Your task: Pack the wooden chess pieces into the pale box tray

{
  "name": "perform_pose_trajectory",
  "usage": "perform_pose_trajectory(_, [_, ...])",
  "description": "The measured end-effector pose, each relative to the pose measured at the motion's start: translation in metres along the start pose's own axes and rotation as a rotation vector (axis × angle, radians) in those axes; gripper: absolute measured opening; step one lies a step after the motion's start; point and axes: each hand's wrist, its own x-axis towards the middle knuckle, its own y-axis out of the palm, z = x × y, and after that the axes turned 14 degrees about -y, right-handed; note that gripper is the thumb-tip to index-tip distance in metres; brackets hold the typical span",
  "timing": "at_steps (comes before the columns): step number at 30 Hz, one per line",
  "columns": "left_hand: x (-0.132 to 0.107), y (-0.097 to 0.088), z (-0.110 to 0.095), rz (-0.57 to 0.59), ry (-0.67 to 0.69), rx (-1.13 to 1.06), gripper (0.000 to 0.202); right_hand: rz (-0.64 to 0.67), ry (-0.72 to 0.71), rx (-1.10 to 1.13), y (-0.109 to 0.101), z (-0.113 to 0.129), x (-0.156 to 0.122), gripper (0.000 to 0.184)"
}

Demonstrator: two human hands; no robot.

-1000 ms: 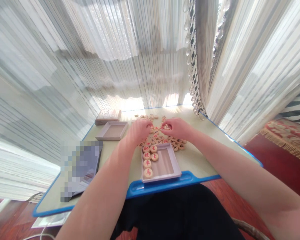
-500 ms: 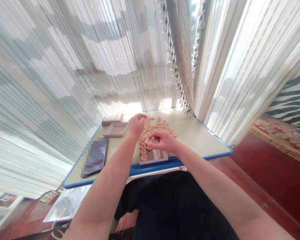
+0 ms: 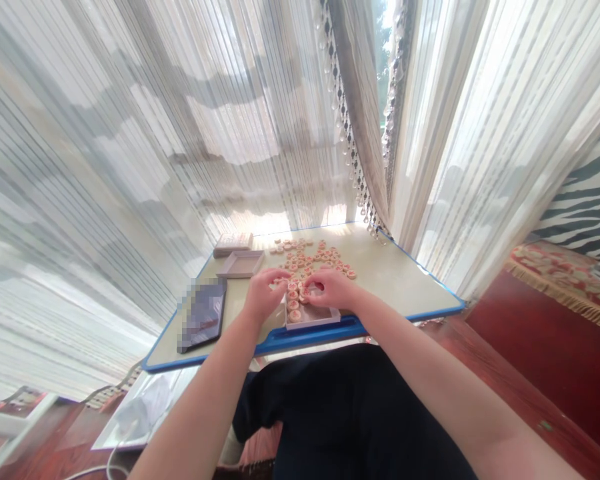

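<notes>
A small grey tray [image 3: 314, 319] sits at the near edge of a blue-rimmed table [image 3: 405, 280], with a column of round wooden chess pieces [image 3: 293, 305] along its left side. My left hand [image 3: 263, 293] is at the tray's left edge, fingers curled in a pinch by the pieces. Over the tray's far part hovers my right hand [image 3: 330, 288], fingers bent and pinched on something too small to make out. Several loose wooden pieces [image 3: 310, 257] with red and black characters lie scattered just beyond both hands.
A second grey tray [image 3: 241, 264] and a flat patterned box [image 3: 231, 243] lie at the far left of the table. A dark tablet [image 3: 203, 315] rests at the near left. Sheer curtains [image 3: 180, 133] hang close behind the table; red floor and a rug [image 3: 570, 273] are at right.
My left hand came back from the far pile to the tray's left edge. My right hand stayed over the tray. The camera view shifted slightly.
</notes>
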Motion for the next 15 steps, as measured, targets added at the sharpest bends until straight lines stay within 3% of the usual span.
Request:
perform_pose_trajectory(3, [-0.0045, 0.0047, -0.0040, 0.020, 0.097, 0.023, 0.019, 0.010, -0.027, -0.013, 0.0001, 0.0010, -0.0010, 0.020])
perform_pose_trajectory(15, [-0.0107, 0.0112, -0.0006, 0.057, 0.248, 0.065, 0.020, 0.015, -0.091, -0.045, 0.0036, 0.0003, -0.0032, 0.020])
